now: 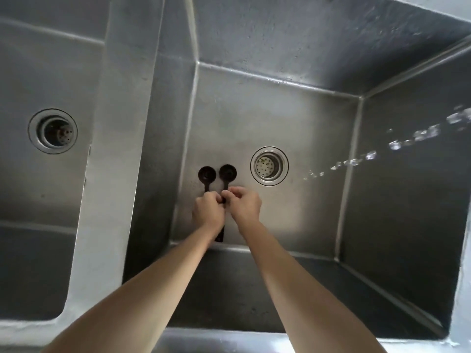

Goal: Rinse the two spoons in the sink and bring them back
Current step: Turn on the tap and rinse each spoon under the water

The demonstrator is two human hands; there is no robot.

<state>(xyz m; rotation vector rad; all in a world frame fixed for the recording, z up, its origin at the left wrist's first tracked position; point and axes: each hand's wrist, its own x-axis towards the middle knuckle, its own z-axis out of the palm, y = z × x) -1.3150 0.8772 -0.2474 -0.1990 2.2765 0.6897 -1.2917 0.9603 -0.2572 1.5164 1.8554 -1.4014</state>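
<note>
Two black round-bowled spoons [207, 173] [227, 172] (side by side), left hand [207, 209] and right hand [246, 203] seemingly clenched on handles

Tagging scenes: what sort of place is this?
Probably a commercial or utility kitchen wash station: a deep steel double sink, strainer drain, running water. Both hands hold black spoons in the basin.

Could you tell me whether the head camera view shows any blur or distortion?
Head view: wide-angle bending bows the stainless steel sink's rim; the falling water stream smears into streaks; the two black round-bowled plastic spoons stay fairly sharp.
</note>
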